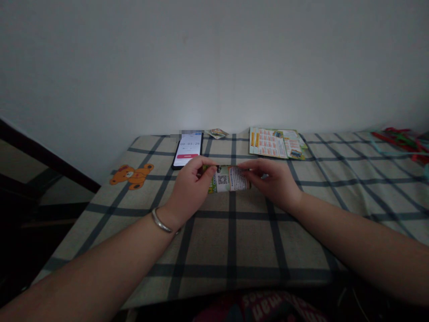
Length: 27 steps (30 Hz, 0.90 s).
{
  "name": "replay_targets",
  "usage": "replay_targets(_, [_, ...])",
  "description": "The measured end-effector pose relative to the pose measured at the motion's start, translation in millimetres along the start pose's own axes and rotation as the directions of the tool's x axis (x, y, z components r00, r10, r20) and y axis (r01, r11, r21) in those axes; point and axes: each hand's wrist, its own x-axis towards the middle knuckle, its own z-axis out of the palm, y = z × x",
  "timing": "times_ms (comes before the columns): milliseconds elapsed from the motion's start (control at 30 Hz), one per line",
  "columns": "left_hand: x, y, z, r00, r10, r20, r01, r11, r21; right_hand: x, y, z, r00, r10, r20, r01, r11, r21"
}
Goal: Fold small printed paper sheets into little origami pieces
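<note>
A small printed paper leaflet (231, 180), green and white with a QR code, is held above the checked tablecloth between both hands. My left hand (193, 181) pinches its left end between thumb and fingers, a silver bangle on the wrist. At the other end, my right hand (273, 181) grips the paper with thumb and forefinger. The leaflet looks bent or folded over along its top edge; what lies behind it is hidden.
Beyond my left hand a phone (188, 150) shows a running timer. Near the wall lie a small folded paper piece (217, 133) and several printed leaflets (268, 144). A bear figure (132, 176) is on the cloth at left; red and green strips (400, 142) lie far right.
</note>
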Motion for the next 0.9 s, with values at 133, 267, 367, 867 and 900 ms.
replay_targets(133, [0,1,-0.2,0.999,-0.031,0.032,0.031,0.999,0.011,1,3,0,0.996,0.090,-0.024,-0.088,0.994,0.068])
replay_targets(267, [1,0,-1.6,0.994,-0.063,0.094,0.062,0.998,0.017,3,8,1,0.990,0.135,-0.039,-0.131,0.988,0.079])
replay_targets(367, [3,-1,-3.4,0.992,-0.032,0.124,0.018,0.993,0.118,5,11,0,0.990,0.138,-0.026,-0.138,0.990,0.005])
replay_targets(867, [8,-14,-3.3,0.936,0.112,0.333,-0.277,0.818,0.504,12,15,-3,0.981,0.141,0.132,-0.093,0.943,-0.319])
replay_targets(900, [8,-15,-3.3,0.932,0.117,0.344,-0.289,0.810,0.509,12,15,-3,0.979,0.147,0.142,-0.094,0.940,-0.329])
